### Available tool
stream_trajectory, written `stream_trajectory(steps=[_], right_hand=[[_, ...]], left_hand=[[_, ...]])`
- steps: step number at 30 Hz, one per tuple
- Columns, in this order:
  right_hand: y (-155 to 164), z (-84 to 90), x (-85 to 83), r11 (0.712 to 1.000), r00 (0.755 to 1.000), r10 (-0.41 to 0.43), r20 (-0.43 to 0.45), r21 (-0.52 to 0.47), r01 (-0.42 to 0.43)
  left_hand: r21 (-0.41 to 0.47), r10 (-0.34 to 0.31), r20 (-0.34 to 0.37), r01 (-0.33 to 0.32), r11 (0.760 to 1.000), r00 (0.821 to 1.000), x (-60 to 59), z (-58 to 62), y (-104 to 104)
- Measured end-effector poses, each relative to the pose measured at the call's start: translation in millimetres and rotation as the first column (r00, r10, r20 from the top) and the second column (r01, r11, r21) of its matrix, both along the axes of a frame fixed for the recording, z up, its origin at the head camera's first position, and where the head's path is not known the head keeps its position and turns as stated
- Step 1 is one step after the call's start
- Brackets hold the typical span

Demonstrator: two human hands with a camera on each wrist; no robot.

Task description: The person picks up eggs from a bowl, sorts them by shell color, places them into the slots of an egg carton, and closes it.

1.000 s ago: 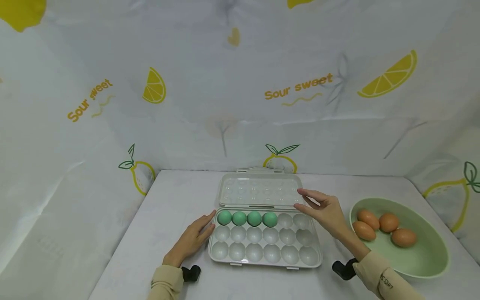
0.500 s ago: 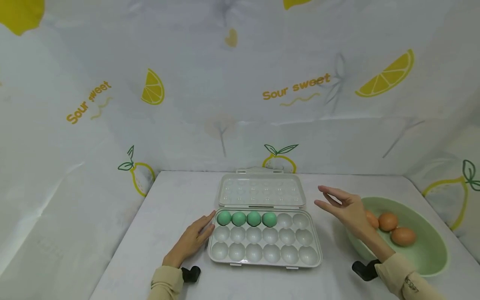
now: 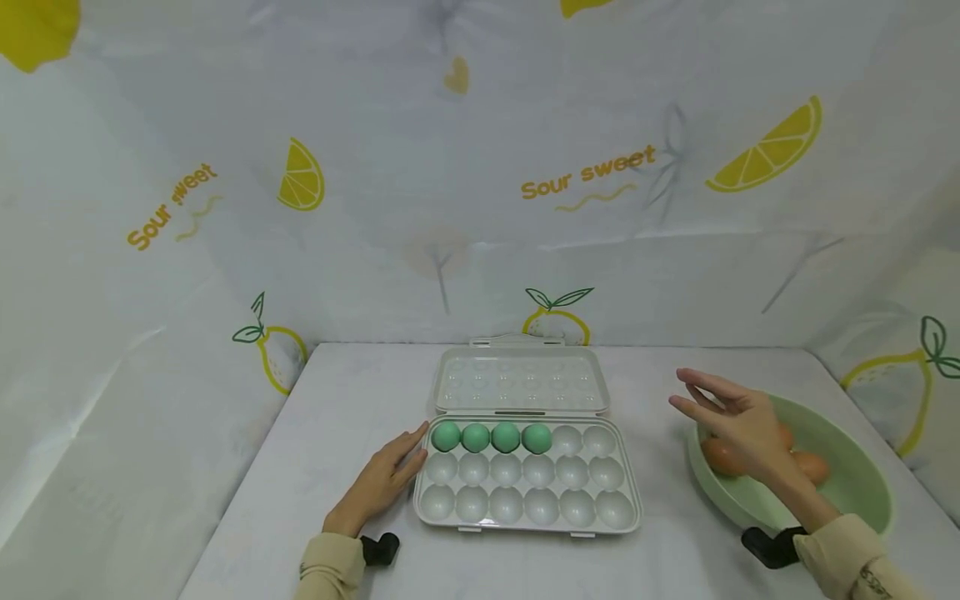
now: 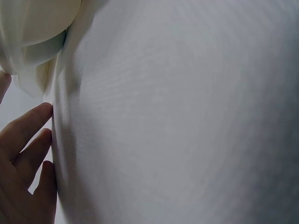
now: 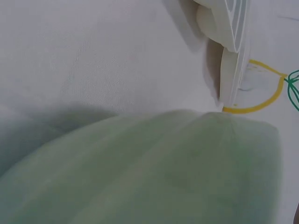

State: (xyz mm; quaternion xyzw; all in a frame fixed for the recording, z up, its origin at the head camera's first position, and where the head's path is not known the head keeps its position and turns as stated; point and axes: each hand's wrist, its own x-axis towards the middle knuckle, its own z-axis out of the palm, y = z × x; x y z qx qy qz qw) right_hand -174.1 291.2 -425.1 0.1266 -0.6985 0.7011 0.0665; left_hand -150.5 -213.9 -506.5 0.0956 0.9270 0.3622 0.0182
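Underneath, white table [image 3: 352, 400], lemon-print backdrop [image 3: 480, 167] all around.

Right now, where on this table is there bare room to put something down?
Bare cloth lies left of the egg tray, beyond the left hand, and along the near edge. A narrower strip runs between tray and green bowl. The bowl side is crowded: the right hand hovers over the brown eggs.
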Motion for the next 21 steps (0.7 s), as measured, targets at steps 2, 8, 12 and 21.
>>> stream_trajectory(steps=[2,8,12,21], right_hand=[[6,0.0,1.6,1.0,1.0,-0.002,0.004,0.001,0.002],[22,-1.6,6.1,0.999,0.999,0.011,-0.052,-0.036,-0.013],[33,-0.7,9.1,0.999,0.997,-0.032,-0.067,-0.037,0.03],[56,-1.2,15.0,0.992,0.996,-0.089,-0.03,-0.089,0.086]], left_hand=[[-0.001,0.0,0.001,0.0,1.0,1.0,-0.3,-0.3,0],[-0.003,0.002,0.0,-0.002,1.0,1.0,-0.5,-0.6,0],[-0.005,0.001,-0.003,-0.001,1.0,1.0,-0.3,-0.2,0],[0.004,0.003,-0.007,-0.003,1.0,1.0,0.0,-0.1,0]])
